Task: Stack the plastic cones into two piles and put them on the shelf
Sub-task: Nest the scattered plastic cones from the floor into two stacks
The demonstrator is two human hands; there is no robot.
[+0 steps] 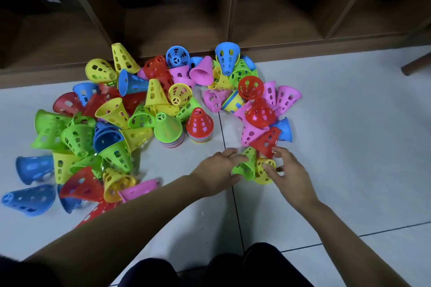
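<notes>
Left hand (219,166) grips a green cone (247,165), right hand (291,176) pinches a yellow cone (263,173) beside it; skewed nesting could jam them.

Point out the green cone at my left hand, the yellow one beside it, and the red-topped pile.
green cone (247,163), head view, on its perforated side wall.
yellow cone (261,174), head view, on its side wall.
red-topped pile (199,123), head view, on the top red cone's side.
</notes>
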